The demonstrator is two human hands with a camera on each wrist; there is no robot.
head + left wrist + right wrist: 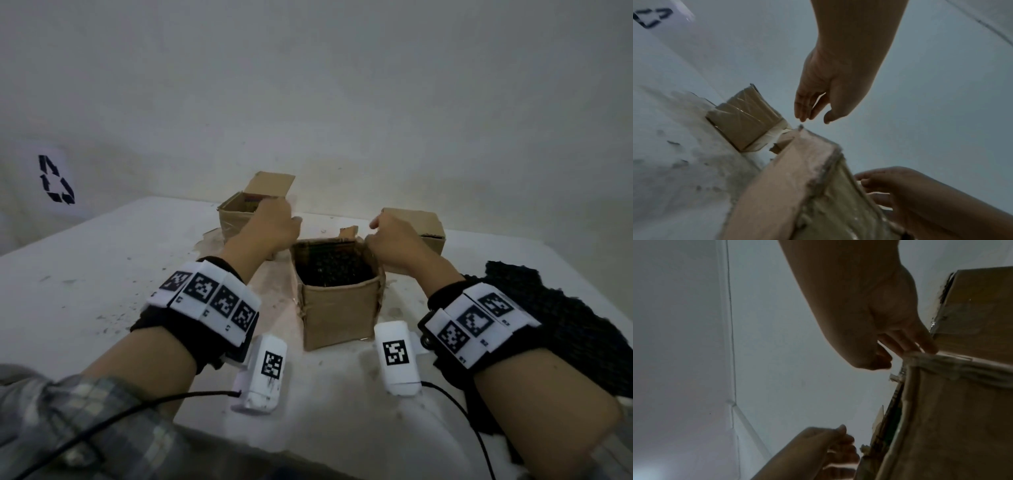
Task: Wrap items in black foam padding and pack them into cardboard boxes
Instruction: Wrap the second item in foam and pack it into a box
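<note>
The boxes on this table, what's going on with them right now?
A person is packing. The middle cardboard box is open and already filled with black foam. Their left hand and right hand hover at its far corners, holding nothing. More black foam padding lies at the right, and two other boxes sit behind.

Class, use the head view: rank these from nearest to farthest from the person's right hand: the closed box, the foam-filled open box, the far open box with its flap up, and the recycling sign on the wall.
From the right hand:
1. Closed box, just behind it, and foam-filled open box, just left: too close to call.
2. Far open box, back left.
3. Recycling sign, far left wall.
</note>
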